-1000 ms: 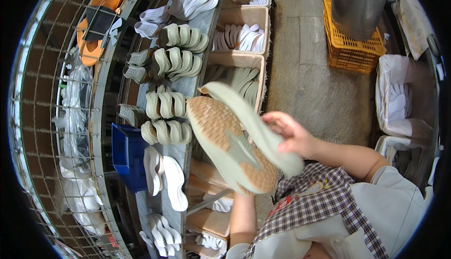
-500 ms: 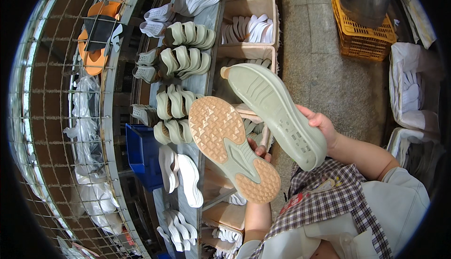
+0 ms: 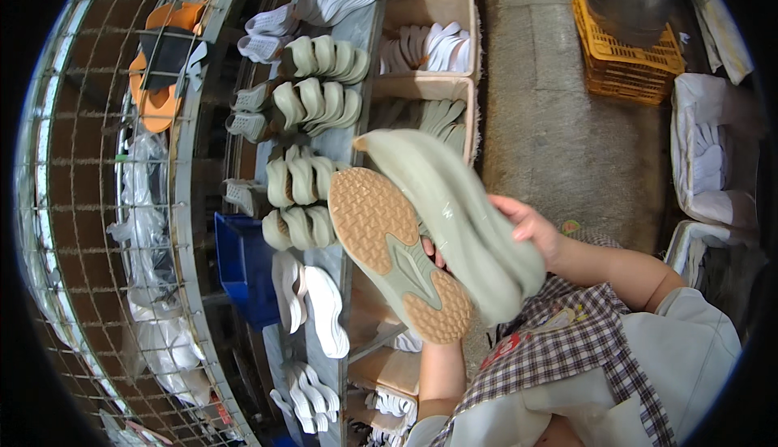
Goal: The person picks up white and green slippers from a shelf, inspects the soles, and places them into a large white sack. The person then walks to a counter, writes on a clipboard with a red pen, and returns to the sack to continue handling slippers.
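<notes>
My right hand (image 3: 531,230) grips a pale green shoe sole (image 3: 458,220) by its edge near the heel. That sole is tilted so its side wall faces up, and it is smeared by motion. My left hand (image 3: 432,252) is closed on a second shoe sole (image 3: 397,256), whose underside shows tan textured tread pads and a green middle. Most of the left hand is hidden behind the soles. In this view the two soles overlap; whether they touch I cannot tell.
On a grey shelf to the left stand rows of green soles (image 3: 320,106) and white soles (image 3: 327,309). Beside it are a blue bin (image 3: 241,273) and wire mesh (image 3: 77,204). Lined bins (image 3: 472,82) hold more soles. A yellow crate (image 3: 632,74) stands far right.
The sole in my right hand has moved left and rolled from its inner face onto its side, closer over the other sole. The left-hand sole has shifted slightly.
</notes>
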The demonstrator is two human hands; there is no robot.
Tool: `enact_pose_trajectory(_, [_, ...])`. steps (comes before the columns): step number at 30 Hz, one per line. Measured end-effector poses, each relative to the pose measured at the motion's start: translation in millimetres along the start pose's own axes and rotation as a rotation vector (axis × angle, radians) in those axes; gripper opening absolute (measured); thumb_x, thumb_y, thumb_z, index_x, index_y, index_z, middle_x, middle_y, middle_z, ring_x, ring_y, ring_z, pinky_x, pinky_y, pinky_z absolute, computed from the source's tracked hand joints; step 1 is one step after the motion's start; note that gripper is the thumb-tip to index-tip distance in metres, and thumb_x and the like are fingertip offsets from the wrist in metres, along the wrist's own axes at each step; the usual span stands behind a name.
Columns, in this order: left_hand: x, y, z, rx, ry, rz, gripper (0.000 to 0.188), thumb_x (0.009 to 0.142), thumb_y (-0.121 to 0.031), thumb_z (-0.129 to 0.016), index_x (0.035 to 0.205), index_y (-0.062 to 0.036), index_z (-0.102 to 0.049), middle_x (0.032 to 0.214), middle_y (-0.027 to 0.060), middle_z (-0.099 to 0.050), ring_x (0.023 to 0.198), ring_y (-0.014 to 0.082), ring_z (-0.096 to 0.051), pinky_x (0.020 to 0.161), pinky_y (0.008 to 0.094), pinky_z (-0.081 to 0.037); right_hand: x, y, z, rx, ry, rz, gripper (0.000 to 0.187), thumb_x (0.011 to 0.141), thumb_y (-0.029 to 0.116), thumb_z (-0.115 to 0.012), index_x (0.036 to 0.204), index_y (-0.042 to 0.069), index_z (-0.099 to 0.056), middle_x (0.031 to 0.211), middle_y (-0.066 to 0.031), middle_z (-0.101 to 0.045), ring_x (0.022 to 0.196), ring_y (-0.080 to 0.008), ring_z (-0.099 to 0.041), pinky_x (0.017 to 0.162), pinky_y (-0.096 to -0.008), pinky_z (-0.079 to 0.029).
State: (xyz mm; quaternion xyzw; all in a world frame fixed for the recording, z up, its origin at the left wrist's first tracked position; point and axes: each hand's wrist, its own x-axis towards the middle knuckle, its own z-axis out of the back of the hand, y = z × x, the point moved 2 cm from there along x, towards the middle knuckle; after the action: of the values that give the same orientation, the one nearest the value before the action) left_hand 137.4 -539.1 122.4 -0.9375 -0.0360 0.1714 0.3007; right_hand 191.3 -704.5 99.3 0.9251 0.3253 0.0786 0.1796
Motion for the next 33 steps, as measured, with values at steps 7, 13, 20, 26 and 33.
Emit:
enact_pose_trajectory(7, [3,-20,-11,-0.44,0.495,-0.059,0.019,0.09,-0.019,-0.053,0.105,-0.0065,-0.053,0.084,0.0025,-0.046,0.073,0.0124,-0.044,0.061,0.0255,-0.042,1,7,8,0.574,0.025,-0.114,0.068,0.073,0.022,-0.045,0.138,0.003,-0.032,0.124,-0.0215,-0.053,0.105,-0.0354,-0.06,0.091,-0.0484,-0.05])
enact_pose_trajectory(13, [2,-21,-13,-0.44,0.491,-0.099,0.029,0.09,-0.021,-0.053,0.116,-0.0074,-0.051,0.082,0.002,-0.045,0.072,0.012,-0.042,0.06,0.0239,-0.04,-3,9,17,0.605,-0.034,-0.191,0.067,0.074,0.023,-0.045,0.138,0.004,-0.033,0.127,-0.0233,-0.05,0.109,-0.0382,-0.057,0.093,-0.0513,-0.048])
enact_pose_trajectory(20, [4,-25,-4,-0.449,0.426,-0.108,0.038,0.091,-0.022,-0.051,0.126,-0.0082,-0.045,0.082,0.0016,-0.044,0.074,0.0125,-0.041,0.063,0.0245,-0.038,3,3,19,0.553,-0.029,-0.184,0.066,0.075,0.024,-0.045,0.137,0.004,-0.034,0.127,-0.0231,-0.051,0.11,-0.0396,-0.056,0.094,-0.0513,-0.047])
enact_pose_trajectory(26, [6,-28,0,-0.426,0.407,-0.117,0.04,0.091,-0.023,-0.051,0.127,-0.0082,-0.044,0.082,0.0017,-0.044,0.075,0.0129,-0.04,0.064,0.0249,-0.037,8,-3,23,0.504,-0.05,-0.185,0.065,0.075,0.023,-0.044,0.137,0.003,-0.033,0.123,-0.0219,-0.053,0.106,-0.0363,-0.058,0.093,-0.0481,-0.049])
enact_pose_trajectory(33, [12,-32,7,-0.431,0.415,-0.104,0.038,0.09,-0.023,-0.051,0.126,-0.01,-0.045,0.084,0.0013,-0.044,0.077,0.0128,-0.039,0.068,0.0263,-0.037,14,-10,24,0.493,-0.113,-0.216,0.066,0.075,0.023,-0.044,0.137,0.003,-0.033,0.121,-0.0209,-0.055,0.104,-0.0343,-0.06,0.089,-0.0458,-0.051])
